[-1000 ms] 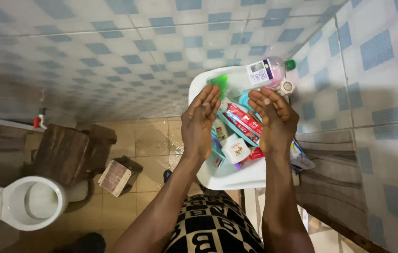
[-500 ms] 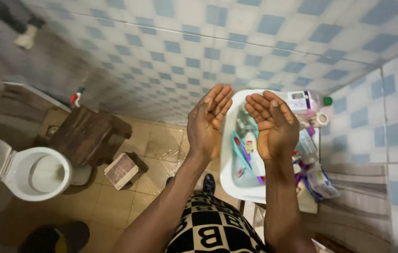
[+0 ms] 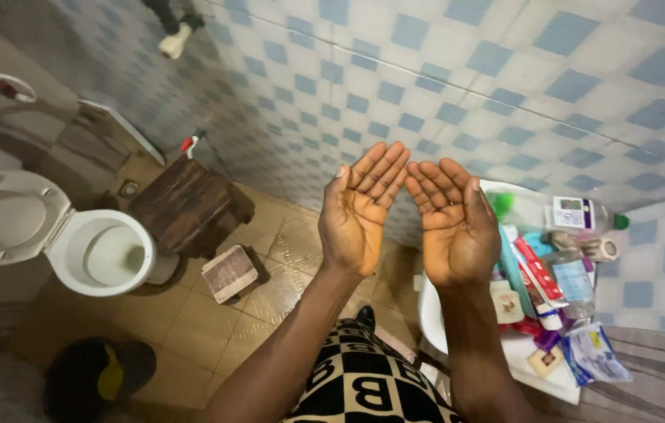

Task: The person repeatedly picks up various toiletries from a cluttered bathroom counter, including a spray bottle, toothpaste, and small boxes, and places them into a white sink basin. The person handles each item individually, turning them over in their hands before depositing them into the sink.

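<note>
My left hand (image 3: 360, 210) and my right hand (image 3: 450, 222) are held up side by side, palms up, fingers spread, fingertips nearly touching. Neither holds anything. They hover in front of the blue-and-white tiled wall (image 3: 442, 86), just left of a white washbasin (image 3: 433, 313) crowded with toiletries: a red toothpaste box (image 3: 538, 274), a clear bottle with a green cap (image 3: 575, 213), a teal tube and several small packets. My right hand covers the basin's left part.
A white toilet (image 3: 74, 247) with its seat up stands at left. Beside it are a dark wooden stool (image 3: 187, 205) and a small wooden block (image 3: 229, 273) on the tan floor tiles. A dark shoe (image 3: 97, 376) lies at bottom left.
Both hands rose and came closer together, from facing each other to palms up. The view swung left, so the basin slid to the right and the toilet came further into view.
</note>
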